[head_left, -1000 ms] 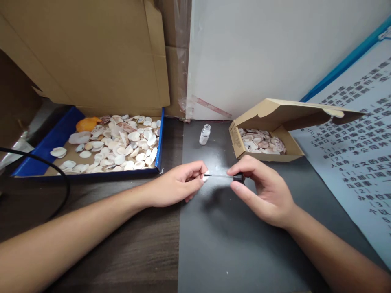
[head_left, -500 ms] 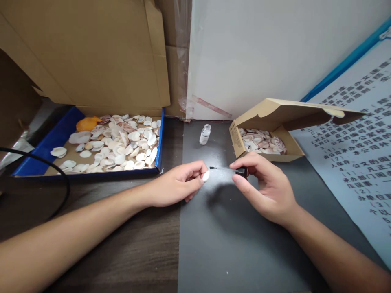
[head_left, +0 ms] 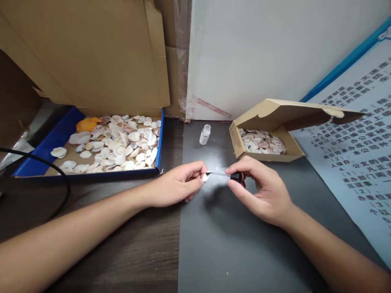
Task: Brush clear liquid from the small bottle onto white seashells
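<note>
- Dark grey, smooth matting is covering the right part of a brown, wood-grained tabletop, and both bare forearms are slanting inward over these surfaces.
- The right hand is arching with its palm turned leftward, thumb and fingers gripping the rounded black cap of a thin-stemmed, dark-tipped brush.
- The left hand is curling its fingers under, thumb and forefinger pinching a small, white, curved shell; the two hands are remaining apart from each other.
- That shell is sitting at the left fingertips, above the matting, and the brush tip is lying over its upper edge, contact being too small to tell.
- A shallow, blue-walled cardboard box is holding loose white and cream shells, with one large orange piece at the far left.
- A smaller, tan cardboard box with a raised lid is containing pinkish-white shells, some ribbed.
- A small, transparent, uncapped bottle is standing upright between the boxes.
- A flat, white panel is rising behind.
</note>
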`<control>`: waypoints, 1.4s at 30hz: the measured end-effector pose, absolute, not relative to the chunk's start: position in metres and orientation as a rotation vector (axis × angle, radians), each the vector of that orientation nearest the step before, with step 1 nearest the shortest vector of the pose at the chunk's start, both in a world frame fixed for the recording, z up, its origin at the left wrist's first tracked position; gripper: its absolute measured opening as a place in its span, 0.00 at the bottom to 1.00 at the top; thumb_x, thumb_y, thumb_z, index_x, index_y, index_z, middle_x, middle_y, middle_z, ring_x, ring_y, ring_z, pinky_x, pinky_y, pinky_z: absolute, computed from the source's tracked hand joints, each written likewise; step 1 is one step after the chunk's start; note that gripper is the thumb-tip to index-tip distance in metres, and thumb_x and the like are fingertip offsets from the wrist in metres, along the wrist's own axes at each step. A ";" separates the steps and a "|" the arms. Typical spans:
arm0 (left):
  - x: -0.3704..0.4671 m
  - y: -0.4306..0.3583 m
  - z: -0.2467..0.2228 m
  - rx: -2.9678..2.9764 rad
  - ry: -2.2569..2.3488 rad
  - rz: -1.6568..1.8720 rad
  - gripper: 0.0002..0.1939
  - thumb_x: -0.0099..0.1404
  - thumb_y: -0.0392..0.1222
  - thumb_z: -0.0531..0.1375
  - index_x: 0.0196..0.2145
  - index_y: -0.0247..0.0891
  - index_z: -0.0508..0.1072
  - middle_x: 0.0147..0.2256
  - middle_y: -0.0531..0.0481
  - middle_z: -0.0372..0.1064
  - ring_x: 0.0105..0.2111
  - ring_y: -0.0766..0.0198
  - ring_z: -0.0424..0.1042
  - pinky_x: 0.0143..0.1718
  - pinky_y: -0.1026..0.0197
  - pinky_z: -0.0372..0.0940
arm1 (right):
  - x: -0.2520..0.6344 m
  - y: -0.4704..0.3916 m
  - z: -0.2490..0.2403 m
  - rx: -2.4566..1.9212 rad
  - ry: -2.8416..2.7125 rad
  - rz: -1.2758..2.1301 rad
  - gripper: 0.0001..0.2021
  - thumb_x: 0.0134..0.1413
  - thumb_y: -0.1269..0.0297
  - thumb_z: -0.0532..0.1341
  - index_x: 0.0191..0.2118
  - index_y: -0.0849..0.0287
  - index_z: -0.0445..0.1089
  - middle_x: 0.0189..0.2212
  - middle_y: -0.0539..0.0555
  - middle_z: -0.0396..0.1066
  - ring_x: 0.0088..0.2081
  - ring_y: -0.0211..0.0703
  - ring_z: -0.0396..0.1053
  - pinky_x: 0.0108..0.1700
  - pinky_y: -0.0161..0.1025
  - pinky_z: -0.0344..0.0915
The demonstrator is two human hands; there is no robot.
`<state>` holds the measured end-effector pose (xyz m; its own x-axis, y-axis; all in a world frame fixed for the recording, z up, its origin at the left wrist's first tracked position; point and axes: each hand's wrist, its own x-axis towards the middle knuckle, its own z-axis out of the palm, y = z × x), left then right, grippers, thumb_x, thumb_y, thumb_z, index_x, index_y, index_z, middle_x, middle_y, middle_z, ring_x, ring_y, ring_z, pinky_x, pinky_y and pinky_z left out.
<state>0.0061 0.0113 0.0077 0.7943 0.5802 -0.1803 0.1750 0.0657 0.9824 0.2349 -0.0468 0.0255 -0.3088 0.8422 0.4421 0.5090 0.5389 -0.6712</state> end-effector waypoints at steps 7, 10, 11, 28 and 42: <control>0.006 0.011 0.007 1.491 0.637 0.334 0.08 0.71 0.45 0.53 0.35 0.40 0.60 0.23 0.61 0.57 0.22 0.71 0.59 0.25 0.65 0.56 | 0.235 -0.046 0.026 -1.068 -1.993 0.553 0.07 0.61 0.71 0.62 0.43 0.54 0.68 0.30 0.48 0.66 0.28 0.37 0.65 0.31 0.36 0.63; 0.006 0.011 0.008 1.502 0.640 0.333 0.08 0.71 0.45 0.53 0.36 0.40 0.60 0.23 0.61 0.57 0.22 0.71 0.59 0.25 0.65 0.56 | 0.235 -0.047 0.027 -1.116 -1.972 0.498 0.07 0.60 0.71 0.62 0.43 0.54 0.68 0.29 0.49 0.66 0.27 0.38 0.65 0.30 0.37 0.63; 0.006 0.011 0.008 1.504 0.636 0.335 0.08 0.71 0.45 0.53 0.35 0.40 0.60 0.23 0.61 0.57 0.22 0.71 0.59 0.25 0.65 0.56 | 0.235 -0.047 0.027 -1.133 -1.944 0.480 0.07 0.60 0.71 0.62 0.43 0.54 0.68 0.30 0.49 0.67 0.28 0.38 0.65 0.31 0.38 0.64; 0.006 0.011 0.009 1.482 0.645 0.336 0.08 0.71 0.45 0.53 0.35 0.40 0.60 0.23 0.61 0.58 0.22 0.71 0.59 0.25 0.66 0.57 | 0.234 -0.046 0.027 -1.126 -1.977 0.478 0.07 0.60 0.70 0.62 0.43 0.55 0.68 0.29 0.49 0.67 0.27 0.38 0.64 0.30 0.38 0.64; 0.007 0.011 0.006 1.481 0.648 0.340 0.11 0.72 0.49 0.54 0.37 0.40 0.60 0.23 0.61 0.57 0.21 0.71 0.58 0.24 0.66 0.55 | 0.234 -0.046 0.025 -1.115 -1.961 0.526 0.09 0.60 0.70 0.62 0.45 0.53 0.67 0.34 0.51 0.69 0.29 0.39 0.66 0.31 0.37 0.66</control>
<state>0.0067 0.0113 0.0063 0.7880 0.5851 -0.1917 0.1752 0.0854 0.9808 0.2344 -0.0464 0.0246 -0.2897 0.8509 0.4383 0.5174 0.5244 -0.6762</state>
